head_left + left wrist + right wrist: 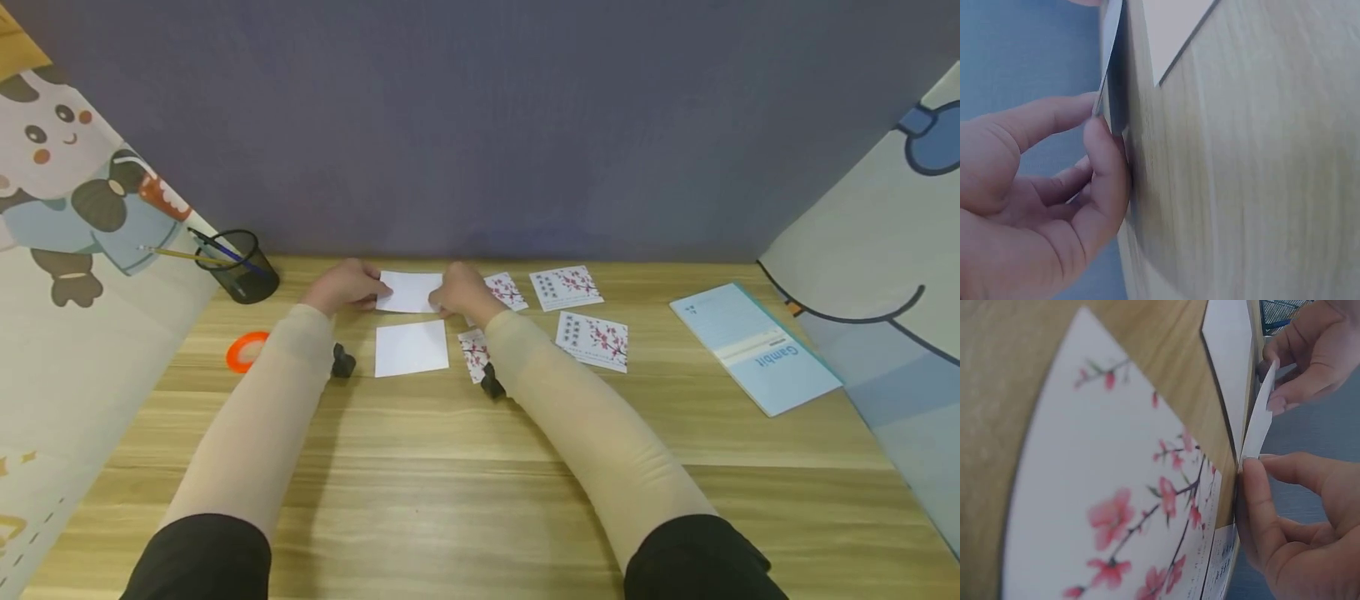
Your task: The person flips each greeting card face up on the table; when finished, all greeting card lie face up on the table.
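Observation:
A blank white card (408, 293) is held by its two side edges near the back of the table. My left hand (345, 285) pinches its left edge between thumb and finger, and in the left wrist view the card (1109, 53) stands tilted up from the wood. At the opposite edge my right hand (467, 293) pinches it too, as the right wrist view shows with both hands on the card (1257, 434). Just in front lies a second blank card (411, 348). Beside the right hand are two cards with pink blossoms, a far one (508, 288) and a near one (472, 350), both partly hidden.
Two more blossom cards with dark characters, a far one (566, 288) and a near one (592, 340), lie further right. A notebook (757, 350) rests near the right wall. On the left are an orange tape roll (235, 353) and a black mesh pen cup (255, 287).

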Demonstrator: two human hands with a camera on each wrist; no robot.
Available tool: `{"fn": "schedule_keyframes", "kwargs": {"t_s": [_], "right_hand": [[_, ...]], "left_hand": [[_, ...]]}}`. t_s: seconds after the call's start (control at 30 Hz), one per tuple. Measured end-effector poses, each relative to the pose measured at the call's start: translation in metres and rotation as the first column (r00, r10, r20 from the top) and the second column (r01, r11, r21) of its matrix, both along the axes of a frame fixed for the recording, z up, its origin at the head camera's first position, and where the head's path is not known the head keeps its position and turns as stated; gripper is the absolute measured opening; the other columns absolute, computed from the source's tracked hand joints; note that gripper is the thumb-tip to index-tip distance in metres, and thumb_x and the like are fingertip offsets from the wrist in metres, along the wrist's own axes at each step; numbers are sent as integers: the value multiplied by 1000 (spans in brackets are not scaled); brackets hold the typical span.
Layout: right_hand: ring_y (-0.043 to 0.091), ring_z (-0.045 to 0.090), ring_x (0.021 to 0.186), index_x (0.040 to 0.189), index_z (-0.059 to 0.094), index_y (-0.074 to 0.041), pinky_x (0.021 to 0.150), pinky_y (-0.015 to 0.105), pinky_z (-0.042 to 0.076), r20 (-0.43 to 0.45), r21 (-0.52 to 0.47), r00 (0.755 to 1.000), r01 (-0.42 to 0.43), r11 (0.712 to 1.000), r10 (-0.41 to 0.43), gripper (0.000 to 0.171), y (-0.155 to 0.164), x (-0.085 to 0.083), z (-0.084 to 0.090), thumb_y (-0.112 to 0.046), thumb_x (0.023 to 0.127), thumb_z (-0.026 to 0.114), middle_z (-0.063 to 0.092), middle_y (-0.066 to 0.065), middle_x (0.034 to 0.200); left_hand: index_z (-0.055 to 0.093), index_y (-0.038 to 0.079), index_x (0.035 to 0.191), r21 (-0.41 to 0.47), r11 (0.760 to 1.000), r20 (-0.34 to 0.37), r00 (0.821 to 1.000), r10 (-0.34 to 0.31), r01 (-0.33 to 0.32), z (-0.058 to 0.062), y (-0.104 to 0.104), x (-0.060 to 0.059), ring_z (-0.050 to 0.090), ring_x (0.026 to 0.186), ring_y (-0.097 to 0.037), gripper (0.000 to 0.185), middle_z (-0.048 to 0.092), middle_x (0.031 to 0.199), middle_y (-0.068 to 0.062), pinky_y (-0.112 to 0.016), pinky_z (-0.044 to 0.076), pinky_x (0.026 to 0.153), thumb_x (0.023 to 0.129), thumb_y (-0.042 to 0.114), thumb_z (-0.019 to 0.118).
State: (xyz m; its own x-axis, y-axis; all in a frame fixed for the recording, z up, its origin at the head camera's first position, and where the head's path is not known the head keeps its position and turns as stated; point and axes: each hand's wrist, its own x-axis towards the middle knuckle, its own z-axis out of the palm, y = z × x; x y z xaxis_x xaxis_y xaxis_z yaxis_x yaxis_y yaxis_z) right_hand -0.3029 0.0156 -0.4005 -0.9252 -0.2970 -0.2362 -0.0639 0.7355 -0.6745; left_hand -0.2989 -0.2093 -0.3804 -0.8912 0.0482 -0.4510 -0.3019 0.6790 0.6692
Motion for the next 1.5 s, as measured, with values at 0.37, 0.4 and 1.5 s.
{"fn": "schedule_keyframes", "kwargs": {"t_s": [0.37,0.4,1.5], "right_hand": [[17,79,72,76,57,-9,70,21,61,-19,25,999,-37,999,37,23,2,0,1,-12,94,71,76,14,98],[16,79,71,75,57,-9,69,22,61,-21,27,999,-39,999,39,24,2,0,0,-12,94,71,76,13,95],[22,77,80,152,52,-1,79,31,67,115,-133,991,76,988,-60,59,22,-6,11,-19,100,73,70,17,126]], "left_hand": [[40,-7,147,265,963,91,996,22,-45,-8,-14,-1,60,85,-9,46,53,112,-7,-16,59,76,107,5,61],[35,-7,153,289,956,101,995,28,-56,-8,-14,-1,60,85,-9,54,52,116,-8,-16,60,77,107,5,60],[22,11,163,496,866,105,994,9,-60,-2,-17,6,67,91,-11,67,55,122,-10,-20,63,84,108,8,60]]}}
